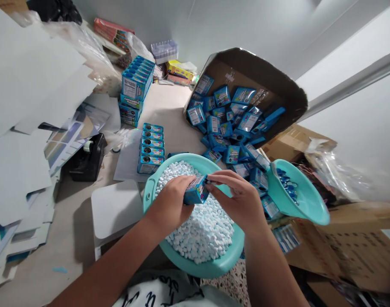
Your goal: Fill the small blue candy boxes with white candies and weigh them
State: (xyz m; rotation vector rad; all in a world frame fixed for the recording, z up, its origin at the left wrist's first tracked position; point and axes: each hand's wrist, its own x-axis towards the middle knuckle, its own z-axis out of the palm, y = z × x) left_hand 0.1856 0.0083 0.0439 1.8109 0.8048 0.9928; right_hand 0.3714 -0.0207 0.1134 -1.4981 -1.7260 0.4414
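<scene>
Grips box (194,195) in left hand (173,204), pinches its end with right hand (243,202). Looks partway: has box row (152,149), stack (135,87) aligned; leaves loose boxes (222,96) in carton (280,91), sweets (201,238) in basin (198,269).

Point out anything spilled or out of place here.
Loose blue boxes spill in a jumble from the cardboard carton, odd next to the neat row of boxes. A stray blue scrap also lies on the table at lower left.
</scene>
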